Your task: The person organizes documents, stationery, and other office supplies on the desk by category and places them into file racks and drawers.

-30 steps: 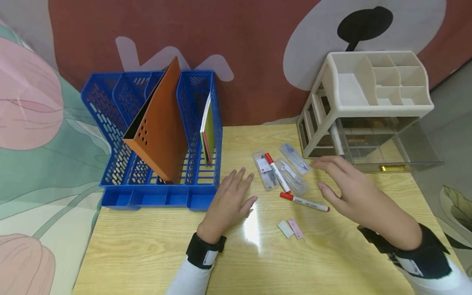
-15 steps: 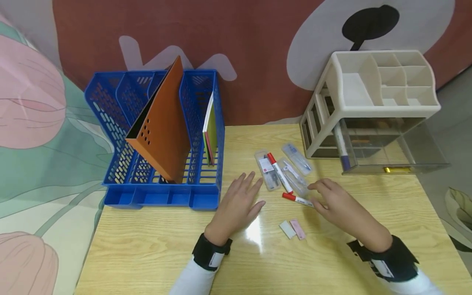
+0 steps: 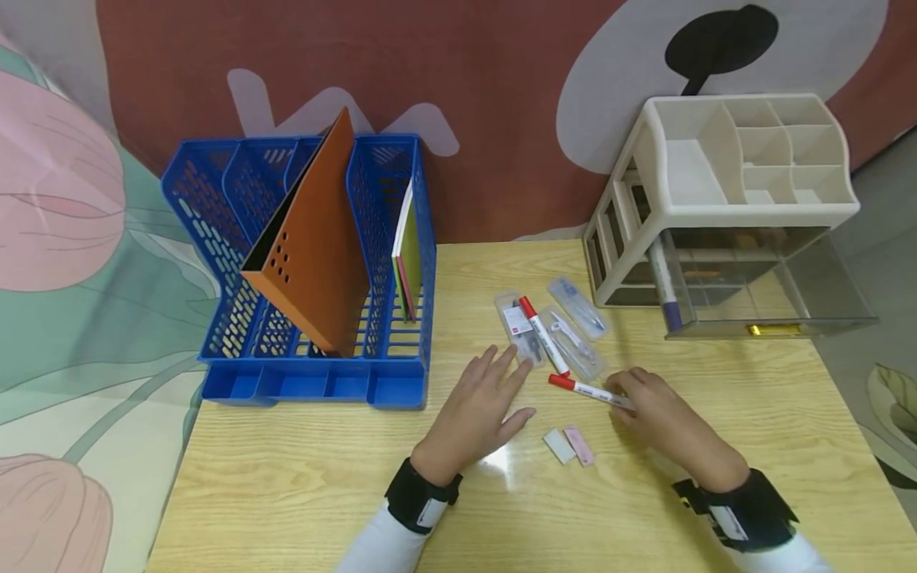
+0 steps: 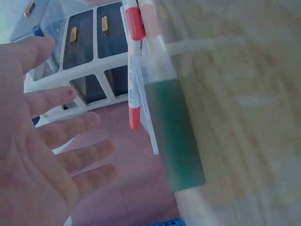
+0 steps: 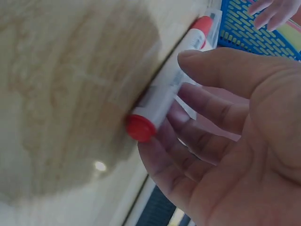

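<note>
My right hand grips the white end of a red-capped marker lying on the table. In the right wrist view, thumb and fingers flank this marker's barrel. My left hand lies palm down with fingers spread, its fingertips right at a clear case with a white label. A second red-capped marker lies across that case and a clear case with a compass. Nearer me are a whitish eraser and a pink one. A blurred green-and-white block looms in the left wrist view.
A blue file rack at left holds an orange folder and thin booklets. At right stands a white drawer organizer; its clear drawer is pulled out, with a purple-ended marker inside. Another clear case lies behind.
My right hand has come from the drawer down and left to the nearer red-capped marker and taken hold of its end. My left hand has shifted slightly right and towards me.
</note>
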A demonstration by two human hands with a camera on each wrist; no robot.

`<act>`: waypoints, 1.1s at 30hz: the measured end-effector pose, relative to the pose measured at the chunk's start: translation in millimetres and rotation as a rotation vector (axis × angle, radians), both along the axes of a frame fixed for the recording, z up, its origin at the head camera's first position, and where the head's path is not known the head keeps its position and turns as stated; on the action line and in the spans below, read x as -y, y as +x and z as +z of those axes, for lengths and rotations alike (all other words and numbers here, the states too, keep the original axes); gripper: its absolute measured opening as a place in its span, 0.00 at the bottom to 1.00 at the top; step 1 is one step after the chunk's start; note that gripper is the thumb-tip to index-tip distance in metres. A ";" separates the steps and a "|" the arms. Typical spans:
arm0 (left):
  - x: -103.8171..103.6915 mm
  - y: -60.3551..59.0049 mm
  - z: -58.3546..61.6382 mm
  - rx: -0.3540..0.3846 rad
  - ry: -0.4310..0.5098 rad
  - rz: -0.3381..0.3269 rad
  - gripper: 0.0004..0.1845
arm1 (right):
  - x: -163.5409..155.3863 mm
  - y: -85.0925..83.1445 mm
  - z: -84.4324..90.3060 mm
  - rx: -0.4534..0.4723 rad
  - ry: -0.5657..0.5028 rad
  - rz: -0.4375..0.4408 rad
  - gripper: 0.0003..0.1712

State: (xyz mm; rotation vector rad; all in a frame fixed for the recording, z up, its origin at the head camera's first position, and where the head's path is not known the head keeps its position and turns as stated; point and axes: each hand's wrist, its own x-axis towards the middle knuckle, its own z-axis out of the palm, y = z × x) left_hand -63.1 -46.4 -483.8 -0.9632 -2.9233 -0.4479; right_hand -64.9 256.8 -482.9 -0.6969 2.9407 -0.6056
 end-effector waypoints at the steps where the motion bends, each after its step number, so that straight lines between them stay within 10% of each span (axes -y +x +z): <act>1: -1.0 0.5 -0.3 -0.003 0.000 -0.007 0.36 | -0.3 -0.1 -1.4 0.003 0.000 -0.002 0.17; 20: -11.5 5.5 1.1 -0.008 -0.023 -0.063 0.37 | 12.7 1.4 4.7 -0.003 -0.044 0.035 0.15; 33: -16.1 10.4 1.5 -0.249 -0.003 -0.145 0.21 | 36.6 4.1 22.4 -0.183 -0.128 0.111 0.17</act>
